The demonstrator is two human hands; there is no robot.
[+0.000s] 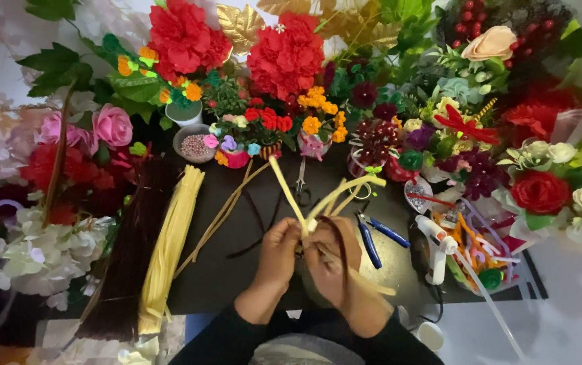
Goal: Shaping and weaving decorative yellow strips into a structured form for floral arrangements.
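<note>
Both hands, left hand [278, 251] and right hand [328, 260], are closed tight around a bundle of pale yellow pipe cleaners [318, 203], fuzzy stems fanning upward from the fingers above the black table [237, 270].

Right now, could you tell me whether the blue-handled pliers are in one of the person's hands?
No, the blue-handled pliers lie on the black table, just beyond the right hand, which holds pale yellow stems.

Two bare hands, the left hand [278, 255] and the right hand [329, 260], come out of long black fabric sleeves [220, 341] that end at the wrists. No rings, watch or gloves show; the right one is blurred.
</note>
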